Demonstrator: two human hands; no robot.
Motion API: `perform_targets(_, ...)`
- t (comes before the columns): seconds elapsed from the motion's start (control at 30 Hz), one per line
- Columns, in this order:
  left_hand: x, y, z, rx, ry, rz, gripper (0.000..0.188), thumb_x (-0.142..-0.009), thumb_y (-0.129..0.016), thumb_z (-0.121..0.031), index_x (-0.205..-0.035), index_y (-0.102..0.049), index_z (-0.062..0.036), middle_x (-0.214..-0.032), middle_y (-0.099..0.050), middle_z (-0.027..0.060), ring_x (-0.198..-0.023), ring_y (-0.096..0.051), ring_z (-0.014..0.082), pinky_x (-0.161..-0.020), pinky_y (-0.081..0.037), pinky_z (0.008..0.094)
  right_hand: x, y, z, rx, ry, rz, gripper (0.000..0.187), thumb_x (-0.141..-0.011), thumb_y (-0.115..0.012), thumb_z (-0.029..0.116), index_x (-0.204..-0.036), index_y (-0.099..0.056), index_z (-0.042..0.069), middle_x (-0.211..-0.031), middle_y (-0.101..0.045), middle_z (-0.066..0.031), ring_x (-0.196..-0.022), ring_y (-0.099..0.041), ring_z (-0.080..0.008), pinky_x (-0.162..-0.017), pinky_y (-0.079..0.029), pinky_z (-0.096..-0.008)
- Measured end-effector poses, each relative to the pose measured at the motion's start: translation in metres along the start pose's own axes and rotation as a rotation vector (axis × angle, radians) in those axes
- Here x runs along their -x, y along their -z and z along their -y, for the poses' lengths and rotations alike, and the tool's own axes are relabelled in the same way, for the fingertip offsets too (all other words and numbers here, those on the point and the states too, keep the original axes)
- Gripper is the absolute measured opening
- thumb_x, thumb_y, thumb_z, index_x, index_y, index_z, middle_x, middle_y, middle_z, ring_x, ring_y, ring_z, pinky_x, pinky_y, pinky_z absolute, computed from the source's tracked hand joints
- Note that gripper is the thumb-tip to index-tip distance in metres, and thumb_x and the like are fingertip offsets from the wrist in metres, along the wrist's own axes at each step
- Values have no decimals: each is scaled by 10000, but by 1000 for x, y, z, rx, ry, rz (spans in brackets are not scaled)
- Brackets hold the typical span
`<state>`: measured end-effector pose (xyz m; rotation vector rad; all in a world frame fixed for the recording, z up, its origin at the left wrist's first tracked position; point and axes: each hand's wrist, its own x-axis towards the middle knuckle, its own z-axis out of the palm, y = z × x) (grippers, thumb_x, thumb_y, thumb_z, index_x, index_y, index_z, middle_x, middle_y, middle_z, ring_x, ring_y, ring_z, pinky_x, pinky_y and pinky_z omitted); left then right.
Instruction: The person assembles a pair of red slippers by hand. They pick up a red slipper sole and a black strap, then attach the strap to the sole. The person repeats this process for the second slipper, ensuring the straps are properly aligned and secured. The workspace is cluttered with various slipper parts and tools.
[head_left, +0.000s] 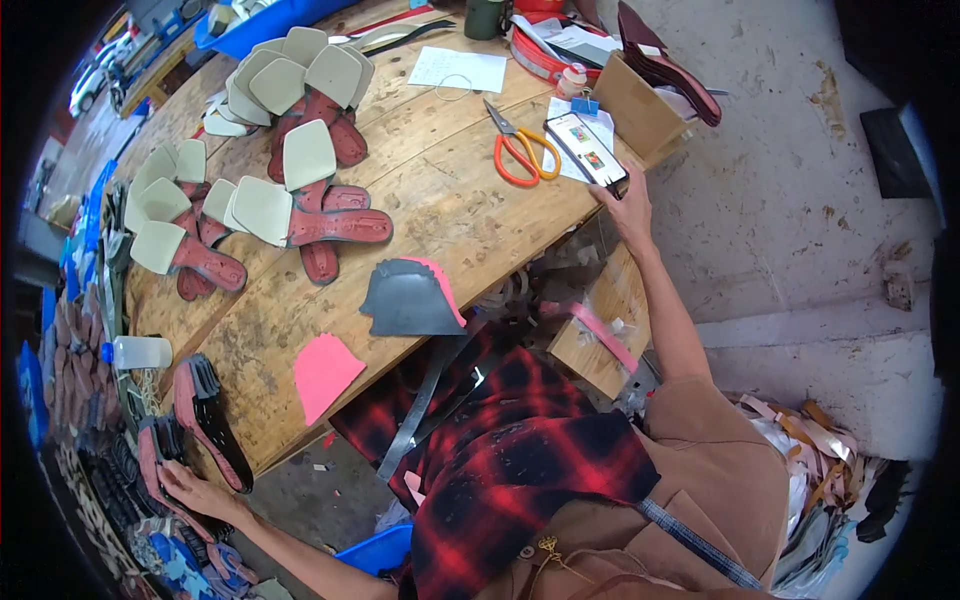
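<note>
Phone [588,148] in closed right hand [627,205] grip, left hand [190,487] fingers loosely spread on stacked dark soles [200,420]

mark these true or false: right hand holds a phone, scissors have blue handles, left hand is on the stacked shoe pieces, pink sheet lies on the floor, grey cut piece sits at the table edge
1. The right hand holds a smartphone. True.
2. The scissors have blue handles. False: the handles are orange.
3. The left hand rests on the stacked shoe pieces. True, at the table's left end.
4. The pink sheet lies on the floor. False: it lies on the wooden table, near its edge.
5. The grey cut piece sits at the table edge. True, with a pink piece under it.
</note>
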<state>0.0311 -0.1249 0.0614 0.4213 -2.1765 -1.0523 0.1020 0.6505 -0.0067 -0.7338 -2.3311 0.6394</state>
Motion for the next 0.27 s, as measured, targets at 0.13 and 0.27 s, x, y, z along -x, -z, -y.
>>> perform_targets(0.13, 30, -30, -161, 452, -125, 134, 634, -1013, -448, -457, -1392, -402, 49, -1381, -481, 213, -1267, -487, 307, -1070, -371, 400, 2, 1, 12, 38, -55, 23, 774, -743, -786, 417, -1356, -445, 90, -1347, -509, -149, -1215, -535, -321, -958, -454, -425)
perform_targets(0.27, 35, -18, -226, 1032, -336, 568, 943, -893, -417, -724, -1426, -376, 54, -1446, -422, 198, -1337, -412, 288, -1137, -278, 404, 1, -6, 23, 133, -71, 30, 850, -735, -774, 456, -1403, -391, 97, -1356, -498, -168, -1200, -546, -335, -950, -462, -443)
